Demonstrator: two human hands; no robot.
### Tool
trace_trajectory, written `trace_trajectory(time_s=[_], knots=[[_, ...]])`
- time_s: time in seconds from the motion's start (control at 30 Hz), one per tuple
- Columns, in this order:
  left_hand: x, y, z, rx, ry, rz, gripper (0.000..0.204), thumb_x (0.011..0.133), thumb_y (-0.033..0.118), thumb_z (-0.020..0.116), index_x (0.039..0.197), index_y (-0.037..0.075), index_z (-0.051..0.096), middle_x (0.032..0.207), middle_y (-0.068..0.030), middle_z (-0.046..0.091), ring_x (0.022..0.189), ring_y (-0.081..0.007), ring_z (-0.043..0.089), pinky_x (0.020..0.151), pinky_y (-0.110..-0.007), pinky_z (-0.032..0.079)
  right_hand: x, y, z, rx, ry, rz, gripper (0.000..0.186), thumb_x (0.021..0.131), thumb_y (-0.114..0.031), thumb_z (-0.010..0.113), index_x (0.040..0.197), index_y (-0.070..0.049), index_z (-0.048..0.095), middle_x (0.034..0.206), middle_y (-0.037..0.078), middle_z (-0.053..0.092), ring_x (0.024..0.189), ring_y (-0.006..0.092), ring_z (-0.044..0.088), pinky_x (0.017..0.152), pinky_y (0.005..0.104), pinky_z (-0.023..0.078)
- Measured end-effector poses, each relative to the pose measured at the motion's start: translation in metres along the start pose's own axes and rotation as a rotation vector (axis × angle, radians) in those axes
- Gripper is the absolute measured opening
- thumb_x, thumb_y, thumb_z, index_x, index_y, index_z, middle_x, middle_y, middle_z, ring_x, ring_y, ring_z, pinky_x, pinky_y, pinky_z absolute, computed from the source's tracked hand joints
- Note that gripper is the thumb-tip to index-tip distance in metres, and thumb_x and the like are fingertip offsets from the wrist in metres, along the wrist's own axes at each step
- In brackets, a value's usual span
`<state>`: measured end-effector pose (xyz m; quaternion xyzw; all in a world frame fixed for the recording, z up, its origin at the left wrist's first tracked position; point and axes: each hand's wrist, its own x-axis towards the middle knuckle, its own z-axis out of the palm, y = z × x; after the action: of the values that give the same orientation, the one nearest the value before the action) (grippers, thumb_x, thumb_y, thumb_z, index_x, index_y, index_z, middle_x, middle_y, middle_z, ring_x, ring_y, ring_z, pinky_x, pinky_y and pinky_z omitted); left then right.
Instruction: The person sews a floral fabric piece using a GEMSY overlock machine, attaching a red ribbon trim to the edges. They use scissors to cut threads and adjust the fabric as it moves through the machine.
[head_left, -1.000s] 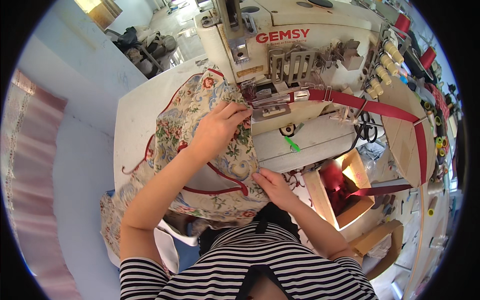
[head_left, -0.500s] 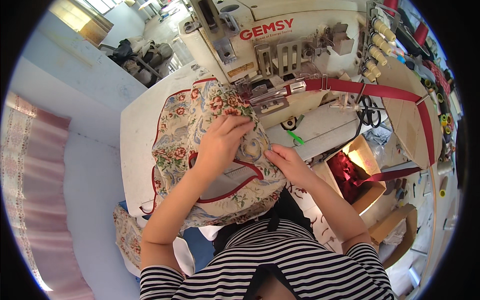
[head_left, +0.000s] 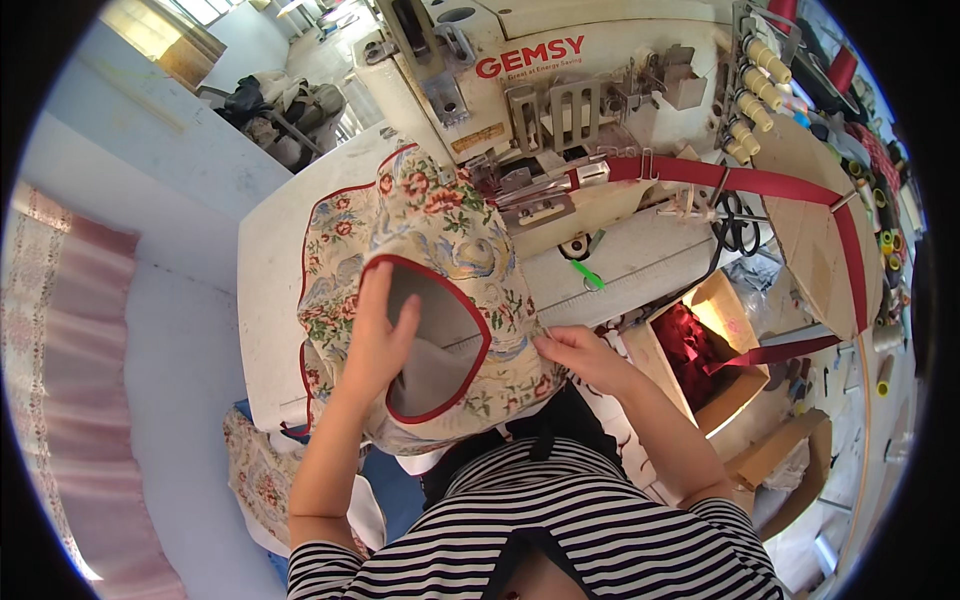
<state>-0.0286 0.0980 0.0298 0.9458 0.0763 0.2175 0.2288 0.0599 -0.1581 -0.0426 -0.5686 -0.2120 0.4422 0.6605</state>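
Nearest: striped shirt (head_left: 560, 540) at lower edge, both forearms reaching up from it. Left hand (head_left: 378, 335) lies flat, fingers spread, on the floral cloth (head_left: 440, 240), palm at the red-bound edge of a curved opening; pressing, not gripping. Right hand (head_left: 580, 355) pinches the cloth's right edge, fingers curled on it. Cloth is draped over the white table (head_left: 265, 300), its far end under the sewing machine (head_left: 560, 90). Red strap (head_left: 740, 180) runs from the machine head to the right. Cardboard box (head_left: 715, 350) with dark red fabric sits right of the right hand. Thread cones (head_left: 760, 70) at far right
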Motion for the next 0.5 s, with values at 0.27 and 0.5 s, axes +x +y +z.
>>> trace_trajectory(time_s=[0.27,0.5], knots=[[0.034,0.011,-0.014,-0.480,0.003,-0.201,0.046,0.090,0.015,0.055,0.126,-0.009,0.040,0.120,-0.0167,0.053,0.110,-0.0219,0.052,0.094,-0.031,0.039,-0.001,-0.005,-0.001,-0.113,0.163,-0.040,0.034,0.095,-0.029,0.048,0.087,0.002,0.060,0.078,-0.004,0.057,0.072,0.0022,0.047,0.065,0.0196,0.041],[0.037,0.018,-0.009,-0.618,0.018,-0.186,0.042,0.091,0.014,0.053,0.125,-0.007,0.041,0.114,-0.0141,0.055,0.100,-0.0176,0.055,0.087,-0.029,0.044,0.021,-0.014,0.004,-0.014,0.239,-0.144,0.036,0.095,-0.030,0.048,0.081,0.002,0.056,0.070,-0.004,0.051,0.066,0.0032,0.042,0.059,0.0203,0.038]])
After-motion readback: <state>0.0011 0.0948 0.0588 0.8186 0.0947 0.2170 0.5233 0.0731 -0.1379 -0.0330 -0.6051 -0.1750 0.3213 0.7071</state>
